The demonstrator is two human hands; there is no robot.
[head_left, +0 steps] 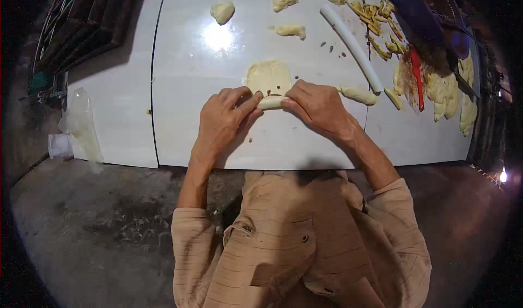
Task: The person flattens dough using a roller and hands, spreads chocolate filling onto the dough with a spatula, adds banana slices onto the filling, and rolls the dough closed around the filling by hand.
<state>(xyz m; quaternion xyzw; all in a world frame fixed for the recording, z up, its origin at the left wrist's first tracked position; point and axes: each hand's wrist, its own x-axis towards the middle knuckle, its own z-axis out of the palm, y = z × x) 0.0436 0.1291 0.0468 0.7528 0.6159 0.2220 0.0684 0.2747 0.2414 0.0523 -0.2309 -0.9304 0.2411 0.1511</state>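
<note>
A flat piece of pale dough (268,75) lies on the white tabletop (190,112) in front of me, its near edge curled into a small roll (270,102). My left hand (224,117) grips the roll's left end between thumb and fingers. At its other end my right hand (320,104) pinches it the same way. A few small dark bits lie on the dough just beyond the roll. Part of the roll is hidden under my fingers. Right of my right hand rests a finished-looking dough roll (358,95).
Several dough lumps (223,13) sit farther back. A white rolling pin (351,47) lies slanted at the right, beside yellow strips (378,25), a red-handled tool (417,79) and more dough (442,95). Dark stacked trays (90,22) stand far left, above a clear plastic bag (84,125).
</note>
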